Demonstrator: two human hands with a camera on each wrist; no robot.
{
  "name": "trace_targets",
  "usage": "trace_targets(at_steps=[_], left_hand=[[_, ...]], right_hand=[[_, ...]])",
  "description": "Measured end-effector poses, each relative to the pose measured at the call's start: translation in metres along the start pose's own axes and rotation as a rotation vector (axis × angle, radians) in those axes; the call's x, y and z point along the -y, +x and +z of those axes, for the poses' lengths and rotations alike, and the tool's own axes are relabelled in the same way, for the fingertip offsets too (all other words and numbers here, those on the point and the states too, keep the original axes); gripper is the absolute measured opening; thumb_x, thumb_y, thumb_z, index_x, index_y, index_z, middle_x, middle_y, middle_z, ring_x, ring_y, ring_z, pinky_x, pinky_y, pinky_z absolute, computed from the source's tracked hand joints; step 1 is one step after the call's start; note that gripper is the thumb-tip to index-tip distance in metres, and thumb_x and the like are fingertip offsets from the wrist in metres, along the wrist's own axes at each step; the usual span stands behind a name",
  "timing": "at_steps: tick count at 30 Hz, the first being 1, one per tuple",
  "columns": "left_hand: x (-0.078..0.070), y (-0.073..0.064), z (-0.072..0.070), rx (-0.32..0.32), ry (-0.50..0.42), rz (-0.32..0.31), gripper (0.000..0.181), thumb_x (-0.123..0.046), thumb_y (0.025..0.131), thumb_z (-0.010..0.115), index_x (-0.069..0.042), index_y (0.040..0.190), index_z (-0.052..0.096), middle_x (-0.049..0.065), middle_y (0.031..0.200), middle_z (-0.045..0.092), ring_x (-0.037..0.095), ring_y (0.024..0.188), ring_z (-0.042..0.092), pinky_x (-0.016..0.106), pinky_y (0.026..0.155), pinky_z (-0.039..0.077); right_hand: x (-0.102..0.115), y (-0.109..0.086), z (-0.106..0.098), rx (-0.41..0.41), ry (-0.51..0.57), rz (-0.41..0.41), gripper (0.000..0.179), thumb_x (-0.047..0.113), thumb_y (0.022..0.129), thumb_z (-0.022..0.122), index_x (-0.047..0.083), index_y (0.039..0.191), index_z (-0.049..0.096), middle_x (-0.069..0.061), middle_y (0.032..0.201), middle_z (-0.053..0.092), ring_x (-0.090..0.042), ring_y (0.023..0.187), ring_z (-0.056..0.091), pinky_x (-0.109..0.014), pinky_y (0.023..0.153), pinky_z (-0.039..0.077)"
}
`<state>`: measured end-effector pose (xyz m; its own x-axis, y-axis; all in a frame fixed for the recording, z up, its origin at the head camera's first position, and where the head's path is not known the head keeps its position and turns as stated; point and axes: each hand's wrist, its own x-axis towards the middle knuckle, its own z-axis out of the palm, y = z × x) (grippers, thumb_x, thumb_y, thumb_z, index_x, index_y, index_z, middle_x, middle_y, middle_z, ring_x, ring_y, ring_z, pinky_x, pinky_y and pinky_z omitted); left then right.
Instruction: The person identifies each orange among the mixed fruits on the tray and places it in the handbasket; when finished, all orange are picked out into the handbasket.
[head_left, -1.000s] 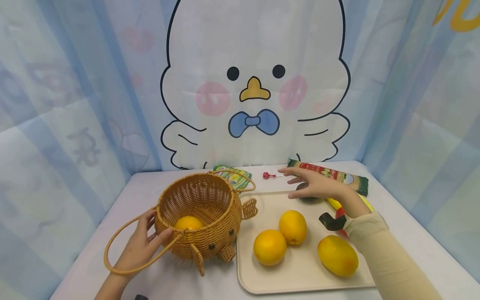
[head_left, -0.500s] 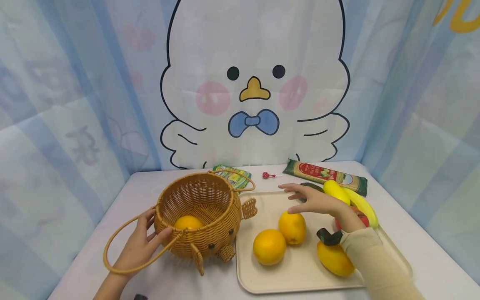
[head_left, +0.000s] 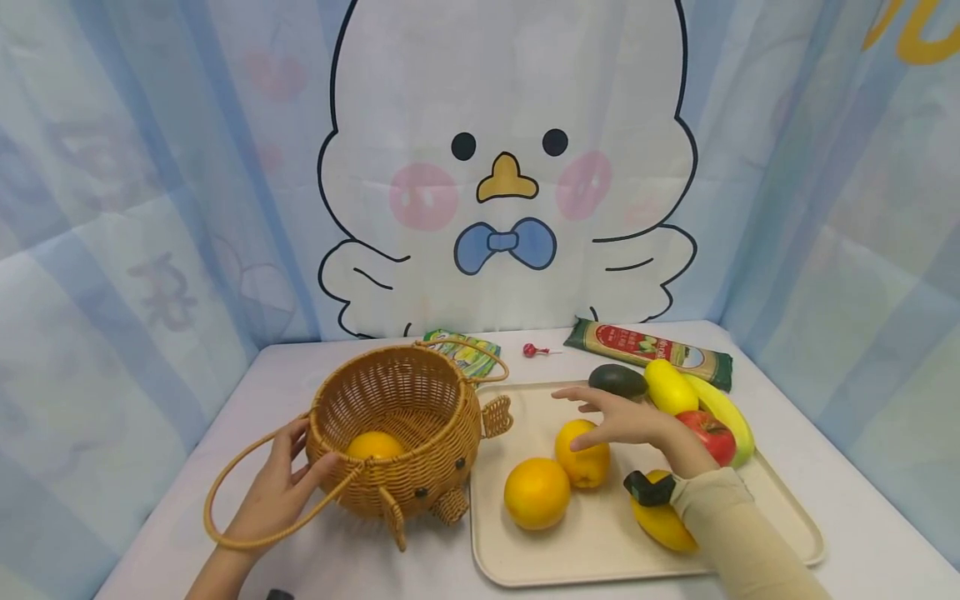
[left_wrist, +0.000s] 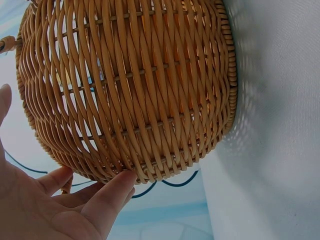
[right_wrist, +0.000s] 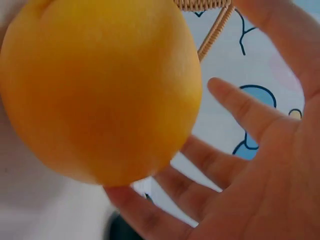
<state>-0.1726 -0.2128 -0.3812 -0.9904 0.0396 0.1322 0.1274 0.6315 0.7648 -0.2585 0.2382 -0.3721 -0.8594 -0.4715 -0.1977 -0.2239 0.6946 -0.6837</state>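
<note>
A wicker basket (head_left: 442,446) shaped like an animal stands on the left of the table, with one orange (head_left: 375,445) inside. My left hand (head_left: 264,500) holds its near-left side, thumb by the rim and fingers against the weave (left_wrist: 135,90). Over the tray (head_left: 577,568), my right hand (head_left: 630,419) hovers with fingers spread and nothing held. Beneath it lies an orange (head_left: 587,468), partly covered by the thumb. A second orange (head_left: 537,493) rests just left of that one. In the right wrist view an orange (right_wrist: 100,95) looms large beside the fingers.
On the tray's right lie a yellow mango-like fruit (head_left: 667,527), a red apple (head_left: 711,437), a banana (head_left: 731,417) and a yellow fruit (head_left: 670,386). An avocado (head_left: 617,380) sits at its back edge. Behind are a long packet (head_left: 648,348), a lollipop (head_left: 532,350) and a green pouch (head_left: 474,354).
My right hand has come down and nearer, from the back of the tray to over the oranges, uncovering the avocado, apple and banana. My left hand and the basket have stayed put.
</note>
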Motion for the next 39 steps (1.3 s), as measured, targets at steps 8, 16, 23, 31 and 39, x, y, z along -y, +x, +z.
trace_targets(at_steps=[8,16,23,31,39], left_hand=[[-0.0012,-0.0005,-0.0003,0.001,0.005,-0.013,0.070,-0.043,0.096,0.049,-0.009,0.146,0.014,0.024,0.155,0.016,0.049,0.139,0.023,0.056,0.104,0.041],[-0.0016,0.0001,-0.0016,0.022,0.008,-0.031,0.072,-0.047,0.096,0.047,-0.010,0.147,0.013,0.024,0.156,0.014,0.049,0.139,0.021,0.058,0.105,0.040],[-0.0010,-0.0003,-0.0015,0.028,0.026,-0.036,0.071,-0.048,0.097,0.045,-0.010,0.147,0.012,0.023,0.156,0.013,0.049,0.139,0.021,0.059,0.105,0.039],[-0.0004,-0.0005,-0.0015,0.022,0.027,-0.021,0.068,-0.046,0.098,0.043,-0.010,0.147,0.012,0.023,0.156,0.014,0.050,0.139,0.022,0.061,0.103,0.039],[0.0003,-0.0006,-0.0014,0.025,0.034,-0.022,0.068,-0.046,0.098,0.043,-0.010,0.147,0.012,0.024,0.156,0.014,0.050,0.139,0.022,0.061,0.103,0.039]], right_hand=[[-0.0006,0.0032,0.0083,0.054,-0.051,0.110,0.081,0.036,0.071,0.080,0.028,0.141,0.040,-0.016,0.149,0.034,-0.036,0.124,0.044,-0.063,0.099,0.043],[-0.0012,0.0027,0.0097,0.129,-0.020,0.207,0.077,0.035,0.069,0.082,0.026,0.136,0.046,-0.008,0.126,0.050,-0.023,0.098,0.051,-0.033,0.074,0.055],[-0.0009,0.0014,0.0108,0.136,0.038,0.232,0.075,0.031,0.070,0.083,0.026,0.135,0.046,-0.007,0.120,0.050,-0.023,0.096,0.052,-0.035,0.075,0.059],[0.0000,0.0006,0.0080,0.159,0.058,0.219,0.077,0.033,0.070,0.082,0.024,0.136,0.045,-0.010,0.121,0.049,-0.023,0.096,0.053,-0.035,0.074,0.060],[-0.0017,0.0005,0.0066,0.165,0.053,0.200,0.076,0.032,0.072,0.081,0.023,0.137,0.044,-0.010,0.121,0.049,-0.023,0.094,0.053,-0.035,0.073,0.060]])
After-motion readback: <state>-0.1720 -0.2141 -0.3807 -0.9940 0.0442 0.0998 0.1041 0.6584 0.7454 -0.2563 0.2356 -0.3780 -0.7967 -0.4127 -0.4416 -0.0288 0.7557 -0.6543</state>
